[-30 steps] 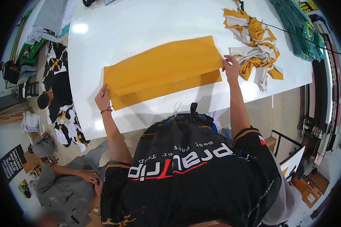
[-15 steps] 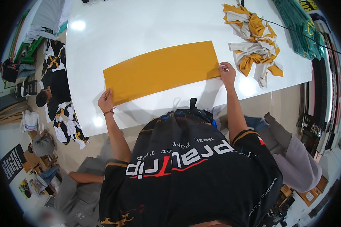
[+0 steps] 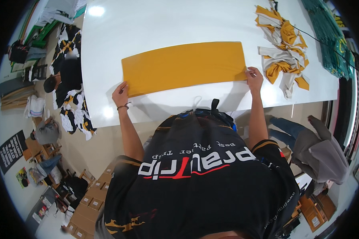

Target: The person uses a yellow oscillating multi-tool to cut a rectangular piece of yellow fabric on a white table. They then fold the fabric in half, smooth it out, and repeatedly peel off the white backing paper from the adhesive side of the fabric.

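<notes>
A long mustard-yellow fabric piece (image 3: 183,67) lies flat across the white table (image 3: 167,24), its top edge slightly curved. My left hand (image 3: 120,93) pinches its lower left corner, with a dark bracelet on the wrist. At the lower right corner, my right hand (image 3: 254,77) has finger and thumb closed on the edge. Right of the piece, close by my right hand, is a crumpled heap of yellow and white cloth (image 3: 283,51).
Green bagged items (image 3: 327,47) lie at the table's far right, with a dark cord crossing them. Left of the table, a person in black (image 3: 68,71) is among black, white and yellow garments. A person in grey (image 3: 319,147) is at the right. Cardboard boxes (image 3: 89,203) stand lower left.
The yellow piece's two offset layers now lie aligned as one flat strip. Both my hands moved slightly, keeping their corners. The grey-clad person at lower left left that spot; one now appears at right.
</notes>
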### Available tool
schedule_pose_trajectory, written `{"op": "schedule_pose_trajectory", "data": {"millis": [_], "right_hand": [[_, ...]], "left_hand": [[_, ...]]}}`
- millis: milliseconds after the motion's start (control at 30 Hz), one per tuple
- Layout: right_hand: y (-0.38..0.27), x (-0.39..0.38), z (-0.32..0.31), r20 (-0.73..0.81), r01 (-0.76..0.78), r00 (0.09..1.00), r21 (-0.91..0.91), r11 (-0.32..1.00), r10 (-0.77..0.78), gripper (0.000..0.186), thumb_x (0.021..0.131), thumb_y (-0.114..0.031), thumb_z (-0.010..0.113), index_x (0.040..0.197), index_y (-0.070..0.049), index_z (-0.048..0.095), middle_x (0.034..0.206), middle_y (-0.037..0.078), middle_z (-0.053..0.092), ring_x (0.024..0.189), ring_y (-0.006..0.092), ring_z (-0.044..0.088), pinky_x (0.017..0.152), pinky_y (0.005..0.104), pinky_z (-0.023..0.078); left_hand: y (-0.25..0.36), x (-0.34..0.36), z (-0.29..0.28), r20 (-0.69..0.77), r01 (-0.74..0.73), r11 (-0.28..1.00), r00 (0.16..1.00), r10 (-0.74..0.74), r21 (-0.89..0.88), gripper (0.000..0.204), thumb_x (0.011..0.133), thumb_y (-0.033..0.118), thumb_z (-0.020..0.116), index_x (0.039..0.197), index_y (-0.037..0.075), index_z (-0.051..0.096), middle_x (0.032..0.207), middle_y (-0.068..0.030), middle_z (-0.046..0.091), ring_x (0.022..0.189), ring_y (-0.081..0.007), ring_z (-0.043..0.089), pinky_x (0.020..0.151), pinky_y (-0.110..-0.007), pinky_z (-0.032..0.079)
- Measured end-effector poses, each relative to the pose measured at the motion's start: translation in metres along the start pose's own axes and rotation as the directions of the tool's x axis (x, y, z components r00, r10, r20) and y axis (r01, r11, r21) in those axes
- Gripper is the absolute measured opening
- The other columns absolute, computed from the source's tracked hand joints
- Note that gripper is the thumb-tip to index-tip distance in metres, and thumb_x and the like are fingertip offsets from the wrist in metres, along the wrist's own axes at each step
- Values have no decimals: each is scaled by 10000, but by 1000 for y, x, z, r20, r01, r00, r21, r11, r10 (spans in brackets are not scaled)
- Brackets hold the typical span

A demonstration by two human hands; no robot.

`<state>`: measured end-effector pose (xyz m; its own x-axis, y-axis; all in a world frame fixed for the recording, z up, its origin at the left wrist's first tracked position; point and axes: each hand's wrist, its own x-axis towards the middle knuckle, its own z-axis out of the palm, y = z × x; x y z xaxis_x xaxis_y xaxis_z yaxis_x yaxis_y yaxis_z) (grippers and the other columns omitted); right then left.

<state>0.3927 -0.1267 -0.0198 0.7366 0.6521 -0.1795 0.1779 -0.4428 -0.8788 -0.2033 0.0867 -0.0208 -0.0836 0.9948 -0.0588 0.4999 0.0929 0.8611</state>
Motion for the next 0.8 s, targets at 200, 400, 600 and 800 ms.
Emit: {"op": "schedule_pose_trajectory", "data": {"millis": [200, 400, 600, 800], "right_hand": [[1, 1, 0, -8, 10, 1000, -8, 1000, -10, 249, 865, -84, 738, 1101, -36, 674, 784, 5, 628, 647, 76, 599, 464, 229, 415], [0, 2, 3, 31, -9, 999, 3, 1000, 9, 246, 887, -108, 742, 1110, -40, 666, 805, -25, 585, 626, 45, 553, 445, 209, 380], [41, 21, 1, 52, 162, 984, 132, 978, -170, 240, 855, -120, 770, 1071, -41, 701, 889, 35, 675, 717, 87, 615, 556, 239, 475], [-6, 36, -33, -158, 73, 982, -205, 976, -106, 211, 794, -213, 780, 924, -58, 721, 775, 102, 706, 697, 210, 678, 668, 325, 533]], "left_hand": [[4, -2, 4, -21, 29, 995, 999, -27, 91, 234, 859, 100, 747, 1089, 65, 770, 857, -32, 745, 674, -56, 596, 643, -226, 501], [8, -4, 1, -29, 0, 993, 1000, 3, 115, 243, 840, 84, 752, 1082, 59, 767, 905, -57, 756, 675, -81, 623, 637, -239, 515], [-39, 2, -4, -13, -89, 994, 996, 90, 62, 258, 872, 111, 748, 1119, 36, 750, 989, -81, 754, 783, -118, 678, 664, -250, 538], [-32, 4, -14, 32, -69, 964, 998, 63, 255, 269, 859, 99, 745, 1127, 85, 752, 971, -51, 724, 631, -106, 593, 588, -248, 500]]}}
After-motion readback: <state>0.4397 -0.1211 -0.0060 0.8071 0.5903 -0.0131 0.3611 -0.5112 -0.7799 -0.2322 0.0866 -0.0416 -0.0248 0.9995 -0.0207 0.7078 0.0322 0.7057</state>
